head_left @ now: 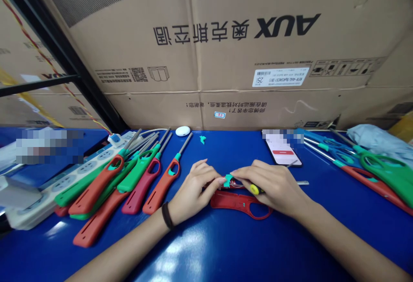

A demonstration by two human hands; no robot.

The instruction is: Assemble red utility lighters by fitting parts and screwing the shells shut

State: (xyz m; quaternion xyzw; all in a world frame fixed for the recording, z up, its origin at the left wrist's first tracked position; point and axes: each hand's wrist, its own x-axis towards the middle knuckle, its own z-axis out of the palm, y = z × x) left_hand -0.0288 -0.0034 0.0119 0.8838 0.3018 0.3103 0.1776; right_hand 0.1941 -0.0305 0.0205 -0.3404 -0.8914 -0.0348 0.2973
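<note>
My left hand (196, 187) is closed on the left end of an opened red gas lighter (237, 186), its thumb against a teal trigger (228, 181). The fingertips of my right hand (274, 187) pinch the same trigger from the other side. A screwdriver with a yellow handle end (254, 189) is tucked in that hand, most of it hidden by the fingers. A thin metal tube (303, 183) sticks out to the right beyond the hand. Just below lies the other red casing half (229, 201), its hollow side up, with a loop-shaped finger guard.
Several orange, red and green lighters (161, 186) lie at left beside a white power strip (35, 204). More lighters (383, 170) lie at right. A phone (281, 148), a small teal part (202, 139) and a white oval case (183, 131) are behind. A large cardboard box (209, 67) closes off the back.
</note>
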